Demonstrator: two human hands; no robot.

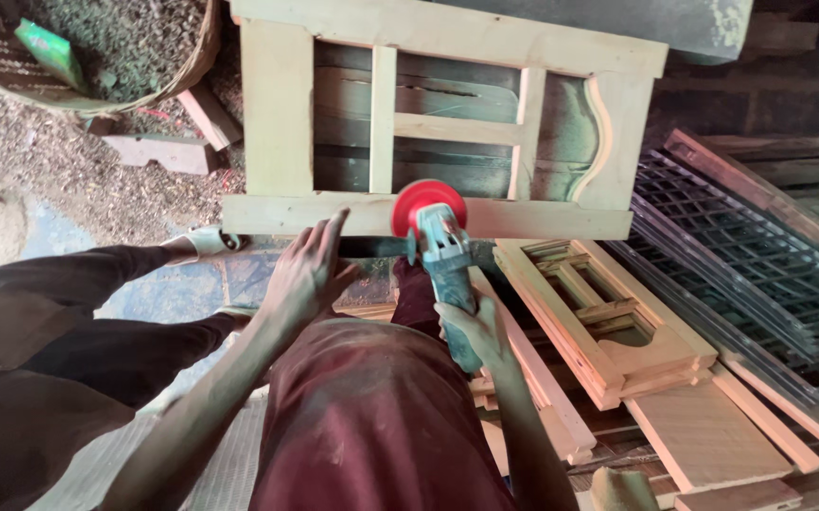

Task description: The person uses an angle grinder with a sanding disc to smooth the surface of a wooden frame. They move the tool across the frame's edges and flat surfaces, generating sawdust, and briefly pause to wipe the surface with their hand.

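Right hand (474,333) clamped around angle grinder (445,257) body; red disc (425,205) on near rail of pale wooden frame (277,114). Left hand (307,274), fingers together, rests flat on that rail's near edge.

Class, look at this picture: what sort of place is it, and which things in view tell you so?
Probably a woodworking shop: a bare wooden frame being worked with an angle grinder, stacked wooden frames beside it, and sawdust on the ground.
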